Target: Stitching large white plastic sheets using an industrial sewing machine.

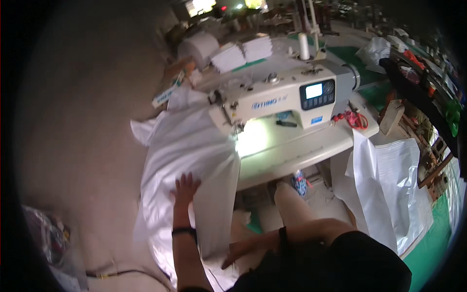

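A large white fabric sheet (168, 151) drapes over the left end of the sewing machine (272, 97) and hangs down in front of me. Its upper part runs up beside the needle area, where a bright lamp glares. My left hand (186, 189) lies flat on the sheet with its fingers spread, a dark band on the wrist. Lower and to the right, my right hand (237, 252) touches the sheet's hanging edge. Its fingers point down and left, dim and blurred, so I cannot make out whether they pinch the cloth.
Red-handled scissors (357, 120) lie on the machine table's right end. Behind stand a thread cone (304, 46), stacks of white sheets (243, 53) and a white roll (198, 48). Shiny white material (389, 185) hangs at the right. A dark cable (129, 272) crosses the floor.
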The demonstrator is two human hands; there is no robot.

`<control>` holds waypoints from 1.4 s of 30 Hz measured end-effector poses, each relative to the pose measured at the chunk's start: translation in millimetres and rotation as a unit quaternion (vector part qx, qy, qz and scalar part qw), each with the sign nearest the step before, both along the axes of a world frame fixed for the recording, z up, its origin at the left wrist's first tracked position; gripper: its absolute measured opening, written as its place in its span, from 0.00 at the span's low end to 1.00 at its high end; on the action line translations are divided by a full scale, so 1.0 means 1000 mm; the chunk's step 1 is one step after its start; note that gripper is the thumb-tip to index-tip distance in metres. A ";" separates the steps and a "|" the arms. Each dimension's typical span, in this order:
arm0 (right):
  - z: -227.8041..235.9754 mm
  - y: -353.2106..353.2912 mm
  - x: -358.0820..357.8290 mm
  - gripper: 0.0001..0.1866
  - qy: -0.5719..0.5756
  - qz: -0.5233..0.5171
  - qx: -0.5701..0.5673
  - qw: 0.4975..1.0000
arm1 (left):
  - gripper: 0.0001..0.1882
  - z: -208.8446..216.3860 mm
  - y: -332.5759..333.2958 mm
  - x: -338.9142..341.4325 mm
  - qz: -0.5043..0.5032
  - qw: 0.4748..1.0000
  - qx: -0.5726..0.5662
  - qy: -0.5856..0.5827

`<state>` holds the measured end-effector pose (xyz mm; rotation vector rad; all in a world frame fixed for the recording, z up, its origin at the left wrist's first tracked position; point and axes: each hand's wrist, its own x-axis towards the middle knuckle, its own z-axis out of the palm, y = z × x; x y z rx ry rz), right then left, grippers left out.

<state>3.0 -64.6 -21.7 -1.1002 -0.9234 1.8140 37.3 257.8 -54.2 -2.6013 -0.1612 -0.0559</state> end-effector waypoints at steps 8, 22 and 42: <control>-0.044 -0.040 0.022 0.24 -0.096 -0.262 0.195 0.940 | 0.21 0.069 -0.046 -0.008 0.101 0.962 -0.251 -0.024; -0.052 -0.100 0.032 0.20 -0.194 -0.421 -0.021 0.886 | 0.18 0.056 -0.226 -0.071 0.138 0.952 -0.185 -0.201; -0.046 -0.091 0.032 0.25 -0.640 -0.451 0.181 0.595 | 0.05 0.104 -0.268 -0.102 0.122 0.944 -0.197 -0.235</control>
